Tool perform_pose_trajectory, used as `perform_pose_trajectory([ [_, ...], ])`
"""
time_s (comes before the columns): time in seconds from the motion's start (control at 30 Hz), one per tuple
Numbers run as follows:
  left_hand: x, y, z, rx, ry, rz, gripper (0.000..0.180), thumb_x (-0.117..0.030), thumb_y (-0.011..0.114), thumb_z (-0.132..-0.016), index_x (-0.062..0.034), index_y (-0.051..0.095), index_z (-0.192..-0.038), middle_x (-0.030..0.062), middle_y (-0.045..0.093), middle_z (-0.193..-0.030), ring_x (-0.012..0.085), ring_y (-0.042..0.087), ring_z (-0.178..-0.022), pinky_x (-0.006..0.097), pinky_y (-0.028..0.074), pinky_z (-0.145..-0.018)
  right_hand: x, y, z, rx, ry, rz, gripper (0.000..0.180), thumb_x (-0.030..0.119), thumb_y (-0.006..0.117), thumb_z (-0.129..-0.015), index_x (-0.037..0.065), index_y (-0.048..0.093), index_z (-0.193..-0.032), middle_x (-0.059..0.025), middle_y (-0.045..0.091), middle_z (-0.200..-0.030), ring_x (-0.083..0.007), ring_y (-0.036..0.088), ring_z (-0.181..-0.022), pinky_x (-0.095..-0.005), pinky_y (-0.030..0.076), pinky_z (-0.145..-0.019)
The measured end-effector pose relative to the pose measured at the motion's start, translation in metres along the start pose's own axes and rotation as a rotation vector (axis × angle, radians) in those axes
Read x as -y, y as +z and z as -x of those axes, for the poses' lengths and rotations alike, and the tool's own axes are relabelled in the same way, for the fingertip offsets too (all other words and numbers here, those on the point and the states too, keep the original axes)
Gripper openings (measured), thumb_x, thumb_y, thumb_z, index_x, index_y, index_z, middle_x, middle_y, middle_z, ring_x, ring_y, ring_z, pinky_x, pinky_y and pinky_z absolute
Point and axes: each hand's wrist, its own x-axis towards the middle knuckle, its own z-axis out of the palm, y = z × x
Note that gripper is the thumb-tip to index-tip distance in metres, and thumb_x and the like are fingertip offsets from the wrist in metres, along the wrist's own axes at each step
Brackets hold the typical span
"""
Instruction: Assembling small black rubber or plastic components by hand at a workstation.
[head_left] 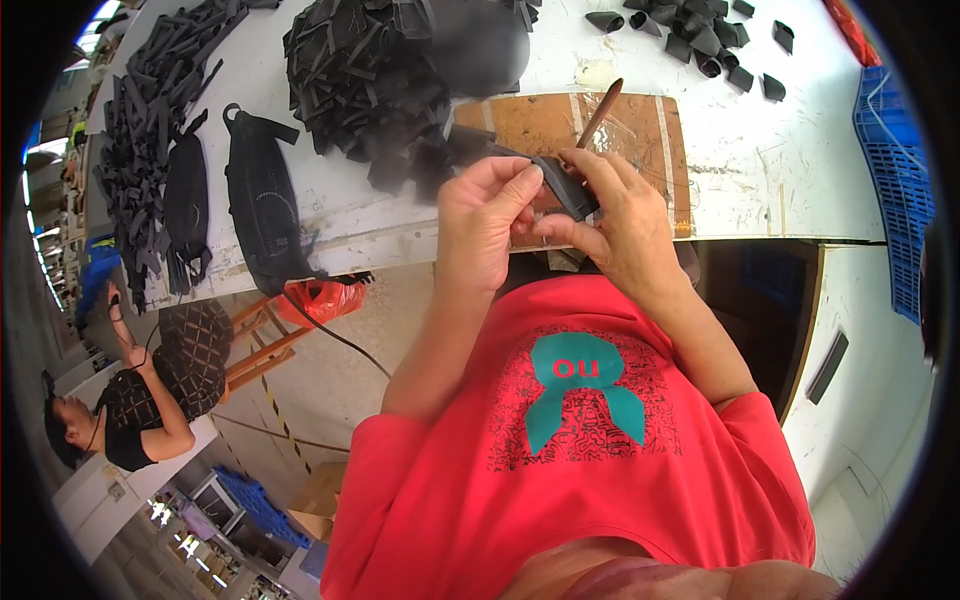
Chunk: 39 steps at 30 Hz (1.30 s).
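Note:
A small black folded fabric piece [563,190] is held between my two hands, just above the table's near edge. My left hand [487,215] pinches its left end between thumb and fingers. My right hand [632,215] is closed round its right side, with the thumb beneath. From behind the right hand's fingers a slim brown stick [603,108] slants up over a brown board [535,112] with strips of tape across it. Fingers partly hide the piece and the stick's lower end.
Left of the board rises a big heap of black fabric pieces [345,80]. Further left lie black strips [140,150] and two black pouches [265,190]. Small black cone-like pieces [700,38] are at the back right. A blue crate [890,150] stands right; another person [150,400] sits left.

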Motion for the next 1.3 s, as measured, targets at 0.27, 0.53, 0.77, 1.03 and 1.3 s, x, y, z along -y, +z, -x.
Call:
perform_pose_trajectory([
  [0.27,-0.002,0.023,0.015,-0.055,0.400,-0.270,0.011,-0.007,0.062,-0.080,0.0031,0.058,-0.083,-0.0001,0.057,-0.071,0.0038,0.049,-0.059,0.017,0.040,-0.053,0.014,-0.019,-0.005,-0.193,-0.117,0.066,0.035,0.029,0.070,-0.065,0.006,0.059,-0.088,-0.0070,0.053,-0.080,-0.0226,0.053,-0.078,-0.0314,0.044,-0.056],
  [0.53,-0.001,0.027,0.017,-0.124,0.670,-0.733,0.002,-0.001,0.058,-0.079,0.0002,0.056,-0.079,-0.0012,0.057,-0.067,0.0023,0.050,-0.056,0.017,0.040,-0.049,0.013,-0.008,-0.002,-0.135,-0.062,-0.264,0.013,0.006,0.065,-0.068,0.004,0.061,-0.080,-0.0067,0.055,-0.072,-0.0215,0.055,-0.061,-0.0304,0.044,-0.052],
  [0.77,0.005,0.034,0.007,-0.214,0.513,-0.320,0.017,0.006,0.056,-0.072,0.0011,0.051,-0.088,0.0063,0.057,-0.069,0.0057,0.047,-0.046,0.020,0.038,-0.040,0.000,0.010,-0.008,-0.313,-0.081,0.043,0.009,0.001,0.062,-0.068,0.002,0.060,-0.077,-0.0069,0.052,-0.067,-0.0173,0.052,-0.053,-0.0275,0.042,-0.047],
  [1.03,-0.016,0.015,0.004,0.203,-0.007,0.221,0.025,0.008,0.050,-0.070,0.0025,0.047,-0.094,0.0059,0.054,-0.071,0.0018,0.037,-0.043,0.016,0.027,-0.038,-0.007,-0.013,-0.009,0.147,0.708,-1.456,0.006,0.002,0.061,-0.074,-0.002,0.061,-0.079,-0.0003,0.055,-0.063,-0.0030,0.040,-0.046,-0.0175,0.031,-0.041],
  [1.3,-0.003,0.041,0.010,-0.122,0.587,-0.269,0.020,0.010,0.050,-0.073,0.0044,0.051,-0.092,0.0117,0.058,-0.079,0.0064,0.049,-0.050,0.018,0.038,-0.044,-0.009,-0.008,-0.012,0.332,0.617,-1.848,0.016,0.019,0.058,-0.083,0.004,0.057,-0.081,0.0028,0.047,-0.064,-0.0027,0.032,-0.050,-0.0159,0.026,-0.042],
])
